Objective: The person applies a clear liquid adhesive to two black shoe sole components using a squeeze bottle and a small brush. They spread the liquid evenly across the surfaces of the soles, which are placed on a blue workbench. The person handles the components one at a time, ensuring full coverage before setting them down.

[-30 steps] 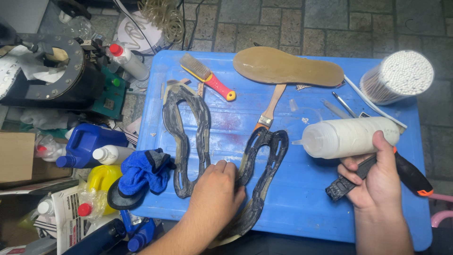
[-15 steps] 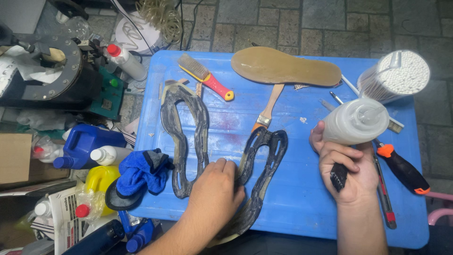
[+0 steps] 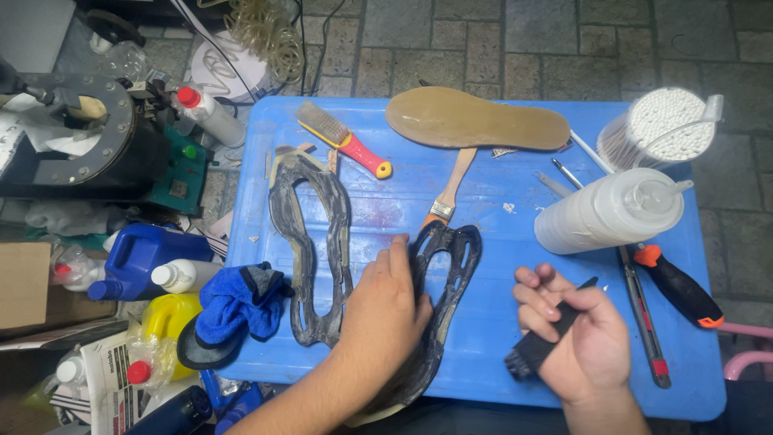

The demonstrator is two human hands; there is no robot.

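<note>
Head view of a blue plastic table (image 3: pixel 499 354) with two black cut-out shoe soles. The left hand (image 3: pixel 385 310), fingers together and flat, presses on the right-hand black sole (image 3: pixel 451 274), hiding its middle and lower left edge; the sole's heel end runs off the near table edge and is hard to make out. The right hand (image 3: pixel 581 342) is curled around a black-handled tool (image 3: pixel 541 342); the tool's working end is hidden in the palm, so its kind cannot be told. The second black sole (image 3: pixel 310 242) lies free, just left of the left hand. One tan insole (image 3: pixel 475 119) lies at the far edge. Two brushes: a red-and-yellow scrub brush (image 3: pixel 342 138) and a wooden paintbrush (image 3: pixel 448 189) whose bristles are covered by the held sole. One white squeeze bottle (image 3: pixel 608 211) lies on its side near a tub of cotton swabs (image 3: pixel 660 127) and an orange-and-black screwdriver (image 3: pixel 676 286). A blue cloth (image 3: pixel 237 302) overhangs the left edge; bottles (image 3: pixel 149 254) crowd the floor beyond
</note>
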